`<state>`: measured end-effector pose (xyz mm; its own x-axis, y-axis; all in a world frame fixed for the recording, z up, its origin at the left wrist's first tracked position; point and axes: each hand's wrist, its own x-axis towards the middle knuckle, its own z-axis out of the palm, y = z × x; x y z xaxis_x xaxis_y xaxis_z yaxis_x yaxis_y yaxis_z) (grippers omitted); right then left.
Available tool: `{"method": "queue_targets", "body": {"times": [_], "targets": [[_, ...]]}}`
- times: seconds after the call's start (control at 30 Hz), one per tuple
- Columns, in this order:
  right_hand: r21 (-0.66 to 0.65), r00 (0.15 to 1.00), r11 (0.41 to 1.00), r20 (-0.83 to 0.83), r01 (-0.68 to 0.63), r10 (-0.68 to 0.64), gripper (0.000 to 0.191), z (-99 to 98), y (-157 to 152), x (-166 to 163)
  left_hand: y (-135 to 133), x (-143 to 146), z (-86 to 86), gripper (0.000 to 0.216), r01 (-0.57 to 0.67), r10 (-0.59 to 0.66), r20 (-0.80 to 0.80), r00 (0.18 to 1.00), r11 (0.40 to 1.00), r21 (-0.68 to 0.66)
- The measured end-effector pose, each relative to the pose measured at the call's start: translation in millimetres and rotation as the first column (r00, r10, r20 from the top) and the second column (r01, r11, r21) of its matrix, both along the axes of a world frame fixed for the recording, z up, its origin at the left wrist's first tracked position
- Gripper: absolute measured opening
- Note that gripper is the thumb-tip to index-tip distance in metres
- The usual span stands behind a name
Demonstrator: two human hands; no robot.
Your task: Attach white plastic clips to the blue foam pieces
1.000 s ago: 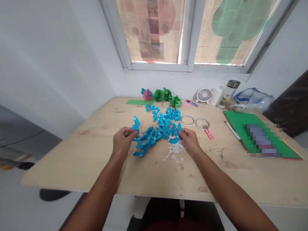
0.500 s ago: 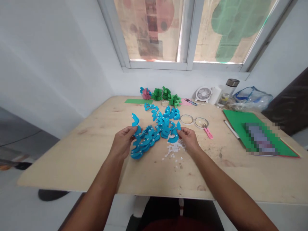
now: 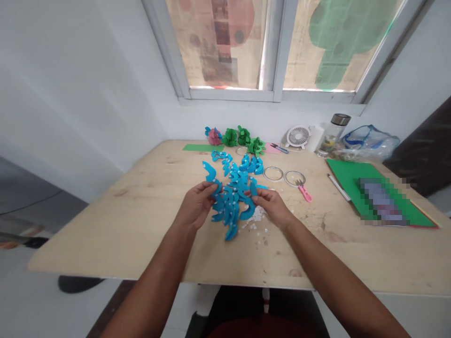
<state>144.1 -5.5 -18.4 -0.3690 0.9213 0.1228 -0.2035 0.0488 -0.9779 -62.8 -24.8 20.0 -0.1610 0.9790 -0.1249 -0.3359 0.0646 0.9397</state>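
My left hand (image 3: 198, 202) pinches one end of a chain of curved blue paper pieces (image 3: 229, 211) dotted with small white patches. The chain hangs in folds between my hands, low over the wooden table. At its other end, my right hand (image 3: 272, 205) is closed with thumb and finger on a curved blue strip. More blue paper pieces (image 3: 252, 164) lie just beyond, and the two groups overlap in view, so I cannot tell where one stops. Small white paper scraps (image 3: 259, 214) are scattered beneath my right hand.
Pink-handled snips (image 3: 304, 191) touch one of two tape rolls (image 3: 273, 174) to the right. Green paper balls (image 3: 244, 136), a small fan (image 3: 298, 136) and a bottle (image 3: 334, 134) line the wall. A green sheet (image 3: 352, 178) and a white pen (image 3: 338, 188) lie at the right.
My left hand has moved right, closer to my right hand. The blue paper chain has swung right and bunched between them, hanging more steeply. My right hand has barely shifted.
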Motion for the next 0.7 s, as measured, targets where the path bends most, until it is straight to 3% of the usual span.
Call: {"method": "queue_targets", "body": {"times": [0.1, 0.47, 0.7], "targets": [[-0.020, 0.997, 0.997, -0.017, -0.075, 0.075, 0.026, 1.3, -4, -2, 0, 16, -2.3, 0.028, 0.043, -0.044, 0.047, 0.998, 0.999, 0.024], [0.011, 0.985, 0.987, 0.061, -0.163, 0.162, 0.024, -0.6, -8, -8, -2, 47, -2.0, 0.025, 0.104, -0.103, 0.121, 0.987, 0.995, -0.004], [0.049, 0.983, 0.990, 0.134, -0.132, 0.124, 0.028, -0.8, -5, -6, -4, 50, -2.0, 0.022, 0.131, -0.130, 0.164, 0.978, 0.991, 0.006]]}}
